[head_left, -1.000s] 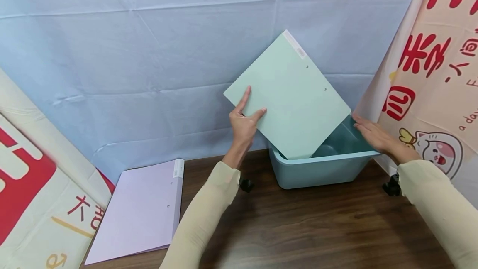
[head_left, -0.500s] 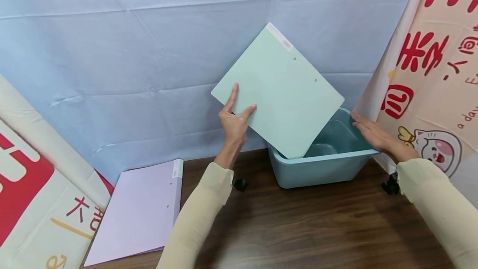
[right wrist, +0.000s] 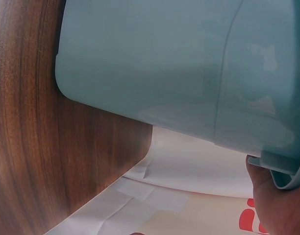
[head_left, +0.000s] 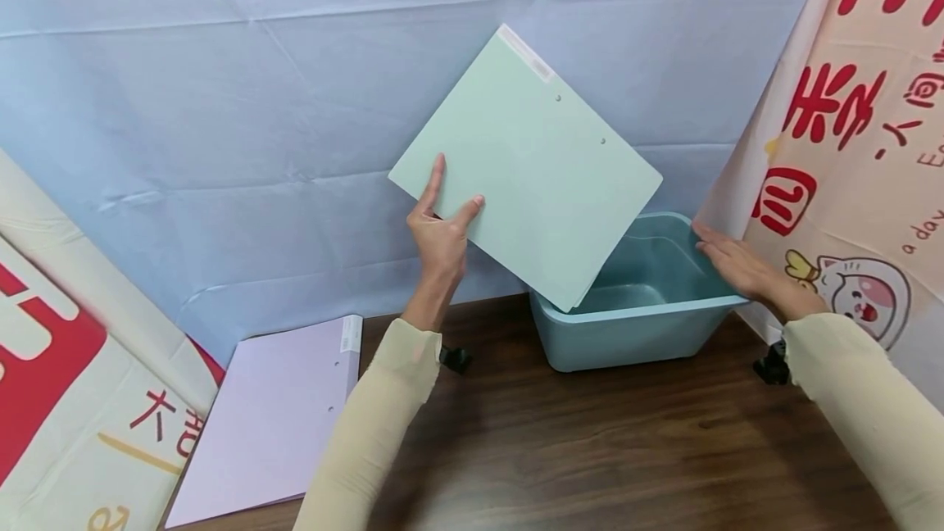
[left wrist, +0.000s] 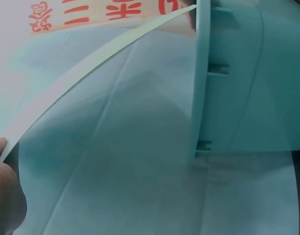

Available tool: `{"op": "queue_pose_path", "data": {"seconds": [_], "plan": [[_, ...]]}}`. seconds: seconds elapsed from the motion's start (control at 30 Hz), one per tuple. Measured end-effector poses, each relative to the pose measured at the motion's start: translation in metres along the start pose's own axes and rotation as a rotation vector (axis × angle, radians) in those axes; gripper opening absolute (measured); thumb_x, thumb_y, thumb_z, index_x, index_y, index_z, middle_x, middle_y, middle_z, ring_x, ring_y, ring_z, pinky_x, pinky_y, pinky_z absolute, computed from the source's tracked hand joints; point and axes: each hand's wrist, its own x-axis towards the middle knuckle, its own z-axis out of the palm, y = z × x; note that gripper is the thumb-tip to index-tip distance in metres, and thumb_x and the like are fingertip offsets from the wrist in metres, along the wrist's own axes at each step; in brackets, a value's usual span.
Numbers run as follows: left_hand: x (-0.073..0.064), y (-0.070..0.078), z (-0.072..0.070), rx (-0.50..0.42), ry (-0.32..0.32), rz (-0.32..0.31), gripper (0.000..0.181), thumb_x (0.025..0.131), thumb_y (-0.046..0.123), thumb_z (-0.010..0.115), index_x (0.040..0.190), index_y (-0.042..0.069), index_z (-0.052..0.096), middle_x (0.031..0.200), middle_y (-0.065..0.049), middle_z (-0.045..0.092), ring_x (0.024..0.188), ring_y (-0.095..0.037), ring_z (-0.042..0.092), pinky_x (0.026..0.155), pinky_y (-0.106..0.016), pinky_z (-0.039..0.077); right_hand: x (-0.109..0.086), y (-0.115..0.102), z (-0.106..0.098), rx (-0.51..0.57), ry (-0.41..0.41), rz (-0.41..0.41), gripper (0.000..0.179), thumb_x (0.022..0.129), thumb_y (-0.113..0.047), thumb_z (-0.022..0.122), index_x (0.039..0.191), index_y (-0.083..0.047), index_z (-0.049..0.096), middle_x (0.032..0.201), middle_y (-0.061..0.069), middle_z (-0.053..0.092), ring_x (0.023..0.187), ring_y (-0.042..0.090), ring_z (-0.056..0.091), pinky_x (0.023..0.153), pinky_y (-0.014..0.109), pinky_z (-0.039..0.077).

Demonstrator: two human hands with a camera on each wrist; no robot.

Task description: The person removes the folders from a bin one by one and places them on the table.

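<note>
My left hand (head_left: 440,240) grips a pale green file folder (head_left: 531,162) by its lower-left edge, thumb on the near face. Tilted cornerwise, the folder has its lowest corner at the left part of a blue-green plastic bin (head_left: 634,338). The left wrist view shows the folder edge-on and bowed (left wrist: 86,66), reaching the bin's rim (left wrist: 201,73). My right hand (head_left: 745,269) holds the bin's right rim, fingers laid along it; in the right wrist view a digit (right wrist: 258,176) tucks under the lip. The folder hides part of the bin's inside.
A lilac file folder (head_left: 273,416) lies flat on the dark wooden table (head_left: 605,441) at left, partly behind the left sleeve. Light blue cloth (head_left: 332,105) hangs behind the table. Printed cloths with red characters (head_left: 833,105) stand at both sides.
My left hand has drawn the green folder leftward and upward, and more of the bin's inside now shows. My right hand and the bin have stayed in place.
</note>
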Motion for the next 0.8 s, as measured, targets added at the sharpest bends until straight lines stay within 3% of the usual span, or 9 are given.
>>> {"op": "queue_pose_path", "data": {"seconds": [0.37,0.8], "plan": [[0.006,0.024,-0.005,0.002,0.018,0.007,0.087,0.075,-0.024,0.081,0.151,0.014,0.059,0.154,0.007,0.059,0.139,-0.013,0.058,0.111,-0.035,0.052,0.0,0.003,-0.001,0.011,-0.008,0.003,0.064,0.118,-0.033,0.023,0.167,-0.001,-0.003,0.171,0.033,-0.002,0.156,0.058,-0.001,0.122,0.076,0.004],[0.011,0.049,-0.029,0.033,-0.027,0.029,0.086,0.076,-0.024,0.081,0.15,0.015,0.06,0.154,0.007,0.059,0.133,-0.019,0.063,0.099,-0.034,0.059,0.0,0.004,-0.001,0.001,-0.009,0.009,0.064,0.118,-0.03,0.025,0.167,-0.002,-0.005,0.172,0.032,-0.003,0.157,0.057,-0.002,0.122,0.075,0.004]]}}
